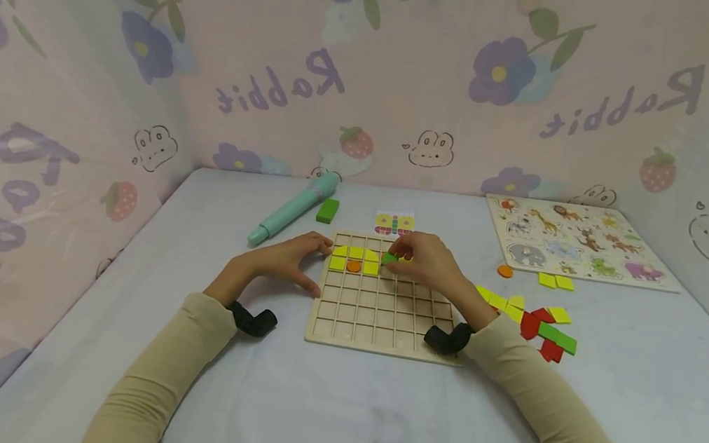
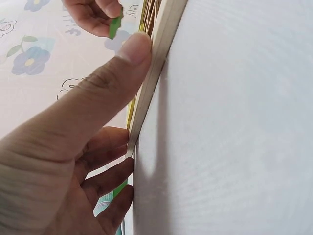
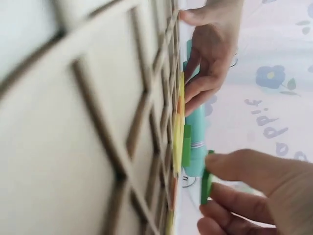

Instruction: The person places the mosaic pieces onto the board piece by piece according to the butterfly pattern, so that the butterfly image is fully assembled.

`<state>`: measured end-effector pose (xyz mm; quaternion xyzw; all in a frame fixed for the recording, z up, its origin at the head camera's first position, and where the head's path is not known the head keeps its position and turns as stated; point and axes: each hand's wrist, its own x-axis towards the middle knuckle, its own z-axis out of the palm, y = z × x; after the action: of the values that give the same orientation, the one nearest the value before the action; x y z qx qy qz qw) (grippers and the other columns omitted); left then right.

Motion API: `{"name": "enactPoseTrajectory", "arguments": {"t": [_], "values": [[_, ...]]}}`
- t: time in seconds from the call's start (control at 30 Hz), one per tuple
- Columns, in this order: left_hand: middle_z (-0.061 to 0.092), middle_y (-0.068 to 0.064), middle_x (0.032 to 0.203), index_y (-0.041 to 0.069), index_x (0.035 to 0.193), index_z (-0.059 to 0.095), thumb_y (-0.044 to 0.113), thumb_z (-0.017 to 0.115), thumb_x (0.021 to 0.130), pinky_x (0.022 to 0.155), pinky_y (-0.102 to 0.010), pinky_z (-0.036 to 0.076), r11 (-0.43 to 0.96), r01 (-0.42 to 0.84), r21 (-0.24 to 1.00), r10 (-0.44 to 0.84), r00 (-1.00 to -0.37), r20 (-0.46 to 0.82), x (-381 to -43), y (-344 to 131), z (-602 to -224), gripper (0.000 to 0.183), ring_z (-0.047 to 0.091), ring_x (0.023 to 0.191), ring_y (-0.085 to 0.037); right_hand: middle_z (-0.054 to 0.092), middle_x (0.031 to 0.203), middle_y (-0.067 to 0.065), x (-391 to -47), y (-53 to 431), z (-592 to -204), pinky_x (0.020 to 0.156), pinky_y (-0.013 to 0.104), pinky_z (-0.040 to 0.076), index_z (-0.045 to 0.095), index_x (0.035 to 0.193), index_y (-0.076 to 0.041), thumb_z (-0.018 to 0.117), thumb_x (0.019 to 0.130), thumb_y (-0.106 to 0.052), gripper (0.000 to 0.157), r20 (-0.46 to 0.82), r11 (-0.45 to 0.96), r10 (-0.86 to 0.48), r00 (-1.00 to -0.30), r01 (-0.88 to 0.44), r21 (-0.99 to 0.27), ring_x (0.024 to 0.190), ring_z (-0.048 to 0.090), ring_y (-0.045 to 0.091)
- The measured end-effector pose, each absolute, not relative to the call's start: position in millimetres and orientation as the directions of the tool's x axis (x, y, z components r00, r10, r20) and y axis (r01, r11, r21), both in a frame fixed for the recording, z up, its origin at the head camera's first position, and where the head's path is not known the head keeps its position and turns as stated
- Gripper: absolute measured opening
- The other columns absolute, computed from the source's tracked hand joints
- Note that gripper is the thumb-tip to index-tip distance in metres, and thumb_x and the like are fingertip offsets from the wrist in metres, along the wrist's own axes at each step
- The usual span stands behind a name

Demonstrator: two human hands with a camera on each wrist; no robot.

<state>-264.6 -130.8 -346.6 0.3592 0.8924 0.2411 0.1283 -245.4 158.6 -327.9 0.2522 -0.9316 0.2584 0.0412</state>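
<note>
A pale wooden grid board [image 1: 345, 330] lies on the table in the head view. Yellow tiles [image 1: 356, 252] and an orange round tile [image 1: 353, 266] sit in its upper left squares. My left hand [image 1: 278, 260] touches the board's left edge, thumb and fingers spread along the side in the left wrist view. Over the upper middle of the grid, my right hand [image 1: 430, 262] pinches a small green tile [image 3: 206, 183] between thumb and fingers. In the right wrist view that tile is held on edge, raised off the board. Part of the upper right squares is hidden behind my right hand.
Behind the board lies a butterfly pattern card [image 1: 395, 223]. A mint-green tube [image 1: 292, 209] and a green block [image 1: 327, 211] are at back left. To the right are loose red, green and yellow tiles [image 1: 556, 336], an orange disc [image 1: 505, 270] and an animal puzzle board [image 1: 580, 241].
</note>
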Motion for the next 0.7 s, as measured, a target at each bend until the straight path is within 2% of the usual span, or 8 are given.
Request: {"name": "enactPoseTrajectory", "arguments": {"t": [0.2, 0.7], "values": [[0.036, -0.011, 0.143, 0.004, 0.130, 0.047, 0.040, 0.081, 0.069, 0.113, -0.041, 0.022, 0.634, 0.574, 0.518, 0.700, -0.711, -0.068, -264.7, -130.6, -346.8, 0.078, 0.029, 0.135, -0.025, 0.069, 0.091, 0.007, -251.6, 159.2, -340.0, 0.074, 0.035, 0.053, 0.069, 0.098, -0.003, 0.075, 0.079, -0.020, 0.026, 0.158, 0.700, -0.505, -0.848, -0.510, -0.500, 0.081, 0.063, 0.019], [0.035, -0.008, 0.144, 0.006, 0.131, 0.046, 0.040, 0.081, 0.069, 0.114, -0.039, 0.021, 0.637, 0.573, 0.516, 0.697, -0.714, -0.067, -265.6, -131.1, -347.0, 0.079, 0.027, 0.136, -0.023, 0.069, 0.092, 0.004, -255.2, 160.1, -344.6, 0.071, 0.029, 0.053, 0.070, 0.096, -0.005, 0.075, 0.078, -0.018, 0.023, 0.167, 0.662, -0.548, -0.820, -0.547, -0.512, 0.078, 0.062, 0.013]]}}
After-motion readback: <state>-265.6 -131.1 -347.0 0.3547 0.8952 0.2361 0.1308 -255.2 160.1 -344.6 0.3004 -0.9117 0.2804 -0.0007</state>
